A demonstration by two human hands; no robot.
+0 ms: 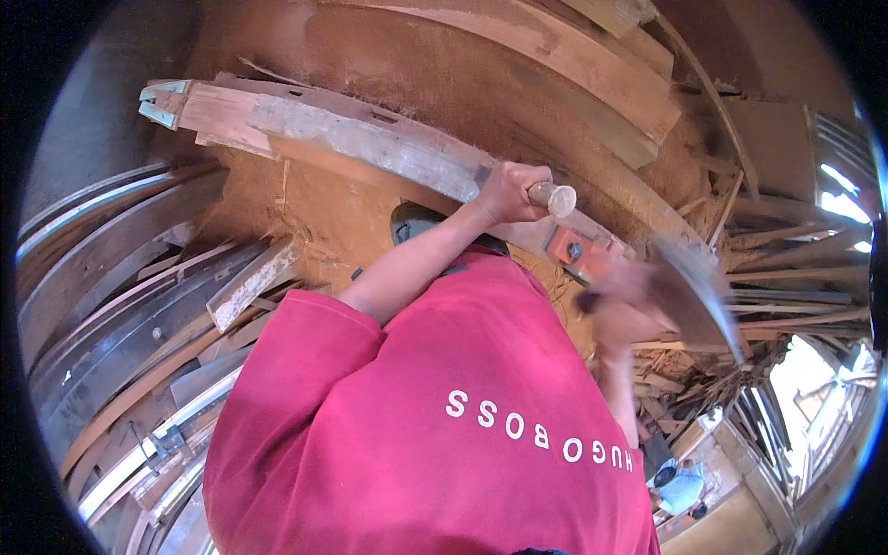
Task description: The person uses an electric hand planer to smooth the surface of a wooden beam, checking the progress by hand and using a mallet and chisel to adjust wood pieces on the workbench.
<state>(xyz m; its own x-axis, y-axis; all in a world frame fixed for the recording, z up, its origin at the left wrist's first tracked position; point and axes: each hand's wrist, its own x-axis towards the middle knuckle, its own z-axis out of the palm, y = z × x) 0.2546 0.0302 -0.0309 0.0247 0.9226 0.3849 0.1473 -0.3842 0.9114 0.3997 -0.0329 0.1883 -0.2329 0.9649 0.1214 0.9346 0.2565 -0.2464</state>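
My left hand (513, 192) is closed round a chisel (555, 200), its round, pale handle end pointing up and to the right. The chisel's blade is hidden behind the hand, which is over a long wooden beam (361, 134) with slots cut in it. Lower right, my right hand (618, 314) is smeared by motion and grips a mallet-like tool (692, 298). That tool's broad, dark head is too blurred to make out fully. An orange-red tool or fitting (573, 252) with a dark knob is by the beam's right part, between my hands.
Sawdust covers the brown floor (324, 194). Long boards (120, 305) are stacked at the left, and offcuts (786, 305) pile up at the right. Beyond the beam lies another large timber (555, 65). A person in light blue (682, 487) is at the lower right.
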